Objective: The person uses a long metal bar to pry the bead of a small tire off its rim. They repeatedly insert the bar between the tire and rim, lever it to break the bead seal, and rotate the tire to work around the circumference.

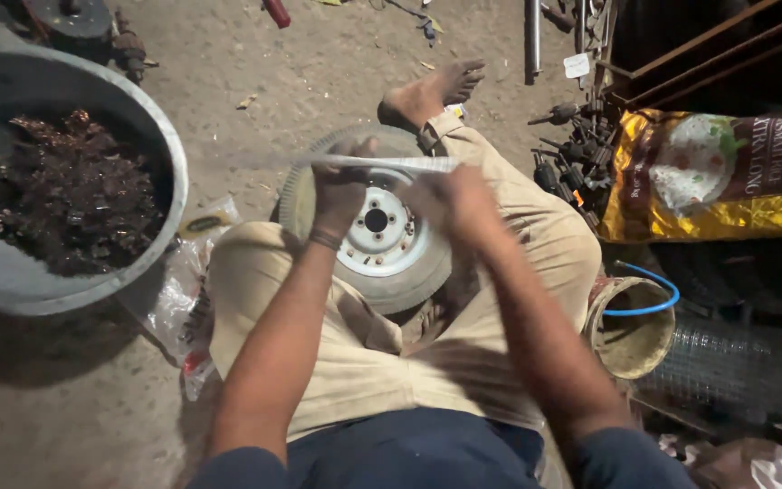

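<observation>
I sit on the dirt floor with a small tyre [300, 195] on a white wheel rim [380, 237] lying between my bent legs. My left hand [338, 192] and my right hand [450, 197] are raised above the wheel. Together they hold a thin, pale strip [382, 163] that stretches sideways between them; it is blurred, so I cannot tell what it is made of. A dark band circles my left wrist. My bare foot [432, 91] rests beyond the tyre.
A big grey basin [169, 145] holding dark metal scrap stands at the left. Clear plastic bags [178, 303] lie beside my left leg. At the right are a yellow printed sack [708, 172], a pile of dark metal parts [576, 158], a dirty bucket [631, 330] with a blue hose, and wire mesh [744, 367].
</observation>
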Motion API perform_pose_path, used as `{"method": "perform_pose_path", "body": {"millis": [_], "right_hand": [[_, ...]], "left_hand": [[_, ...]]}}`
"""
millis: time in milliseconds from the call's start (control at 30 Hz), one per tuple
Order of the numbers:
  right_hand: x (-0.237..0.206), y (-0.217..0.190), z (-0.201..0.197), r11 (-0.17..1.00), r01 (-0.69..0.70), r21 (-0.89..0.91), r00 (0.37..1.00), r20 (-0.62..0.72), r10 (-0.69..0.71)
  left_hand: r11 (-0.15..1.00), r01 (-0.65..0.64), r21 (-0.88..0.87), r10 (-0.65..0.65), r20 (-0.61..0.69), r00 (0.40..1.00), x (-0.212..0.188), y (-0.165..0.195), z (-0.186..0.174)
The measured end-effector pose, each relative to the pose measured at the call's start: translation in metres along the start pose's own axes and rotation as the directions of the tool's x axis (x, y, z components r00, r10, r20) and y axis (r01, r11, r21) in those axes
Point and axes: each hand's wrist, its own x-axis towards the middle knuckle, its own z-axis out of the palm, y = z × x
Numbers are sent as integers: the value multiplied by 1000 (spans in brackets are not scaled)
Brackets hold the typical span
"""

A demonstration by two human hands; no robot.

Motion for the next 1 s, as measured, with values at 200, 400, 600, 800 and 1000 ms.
{"method": "perform_pose_path", "body": {"millis": [200, 400, 600, 800, 1000], "right_hand": [[89, -27, 15, 979, 128, -160, 951, -260, -167], [-23, -65, 97, 705, 706, -68, 700, -82, -709], [-43, 24, 7, 996, 89, 24, 995, -46, -88], [57, -3, 6, 955, 276, -106, 864, -408, -295], [-22, -83, 90, 724, 688, 46, 723, -133, -679]], "left_hand": [[818, -374, 437, 162, 449, 879, -27, -16, 31], [993, -82, -90, 103, 251, 962, -11, -21, 18], [980, -188, 70, 169, 210, 963, -15, -2, 4], [923, -322, 210, 222, 394, 892, -20, 10, 29], [997, -81, 7, 72, 385, 920, -9, 1, 29]]}}
